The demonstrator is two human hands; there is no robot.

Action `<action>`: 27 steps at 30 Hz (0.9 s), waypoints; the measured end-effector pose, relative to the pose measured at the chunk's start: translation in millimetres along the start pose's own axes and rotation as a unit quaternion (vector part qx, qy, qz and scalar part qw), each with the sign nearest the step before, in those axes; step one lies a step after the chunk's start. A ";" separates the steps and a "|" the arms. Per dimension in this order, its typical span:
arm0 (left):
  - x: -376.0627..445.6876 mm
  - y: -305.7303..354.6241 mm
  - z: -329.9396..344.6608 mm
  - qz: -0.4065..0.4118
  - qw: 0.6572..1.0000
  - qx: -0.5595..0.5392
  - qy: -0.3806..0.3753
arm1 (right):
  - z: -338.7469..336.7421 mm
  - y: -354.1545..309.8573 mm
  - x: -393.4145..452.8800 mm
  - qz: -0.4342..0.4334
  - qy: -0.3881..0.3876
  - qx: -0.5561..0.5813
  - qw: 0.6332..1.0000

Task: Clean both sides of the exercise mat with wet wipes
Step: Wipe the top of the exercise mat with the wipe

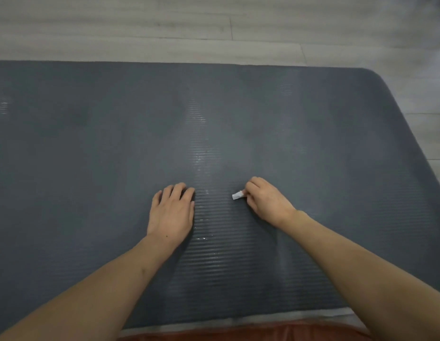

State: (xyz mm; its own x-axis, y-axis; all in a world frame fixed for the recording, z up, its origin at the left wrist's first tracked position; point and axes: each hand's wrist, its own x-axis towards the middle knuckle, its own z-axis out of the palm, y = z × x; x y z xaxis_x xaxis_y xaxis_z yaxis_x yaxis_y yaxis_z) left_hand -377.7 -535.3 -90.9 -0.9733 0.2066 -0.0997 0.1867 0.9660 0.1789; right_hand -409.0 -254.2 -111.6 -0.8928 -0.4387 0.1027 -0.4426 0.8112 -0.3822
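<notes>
- Exercise mat point(91, 168): dark grey, ribbed, spread flat on the pale plank floor point(140, 28), rounded far-right corner in view.
- Left hand point(171, 209): laid palm down on the mat near its middle, fingers nearly straight, grasping nothing; judged to be steadying the mat.
- Right hand point(265, 200): just right of the left hand, fingers curled round a small wadded wet wipe point(237, 195), pressed to the mat surface.
- Wet streaks point(201, 158): glistening on the ribs between and beyond the two hands, toward the mat's far edge.
- Step in hand, as judged: wiping of the upward face, middle strip damp, areas to either side dull and probably not yet covered.
- Next move, as judged: firm strokes along the ribs toward the mat's right end; wipe small, so fresh wipe likely needed; underside yet to be turned up.
</notes>
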 end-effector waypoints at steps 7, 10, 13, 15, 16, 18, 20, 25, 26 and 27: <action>95.4 -33.2 -0.8 -0.017 1.000 0.003 0.025 | -6.1 48.8 92.7 0.035 0.016 -0.014 0.999; 135.3 -46.8 -1.8 -0.027 0.999 0.001 0.039 | -8.7 65.7 128.4 0.047 0.034 -0.011 0.998; 172.1 -56.0 -4.1 -0.028 0.998 -0.008 0.052 | -8.0 76.6 159.1 0.051 0.041 -0.009 0.998; 195.7 -62.1 -6.9 -0.025 0.998 -0.005 0.055 | -7.5 83.4 178.1 0.057 0.055 -0.009 0.997; 206.7 -65.5 -9.1 -0.028 0.998 -0.005 0.057 | -7.3 87.0 187.5 0.064 0.065 -0.007 0.996; 227.5 -73.4 -13.4 -0.034 0.997 -0.008 0.065 | -6.5 94.2 206.0 0.085 0.092 -0.005 0.992; 246.2 -84.5 -17.8 -0.040 0.997 -0.004 0.071 | -4.2 97.3 224.3 0.105 0.124 0.004 0.987; 278.9 -115.9 -23.4 -0.069 0.995 -0.011 0.067 | 3.8 80.1 275.6 0.192 0.252 0.099 0.943; 283.4 -119.8 -23.4 -0.077 0.995 -0.020 0.066 | 7.1 75.5 288.3 0.213 0.276 0.119 0.930; 287.9 -123.5 -22.7 -0.082 0.994 -0.027 0.065 | 10.5 70.6 300.8 0.229 0.291 0.137 0.919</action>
State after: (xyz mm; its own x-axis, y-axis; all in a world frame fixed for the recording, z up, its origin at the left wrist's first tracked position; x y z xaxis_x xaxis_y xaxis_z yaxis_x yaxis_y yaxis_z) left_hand -684.0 -598.6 -119.5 -0.9998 0.0209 -0.0046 0.0193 0.9747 0.2225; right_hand -707.9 -333.0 -117.4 -0.9088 0.2707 0.3174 -0.0426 0.6966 -0.7162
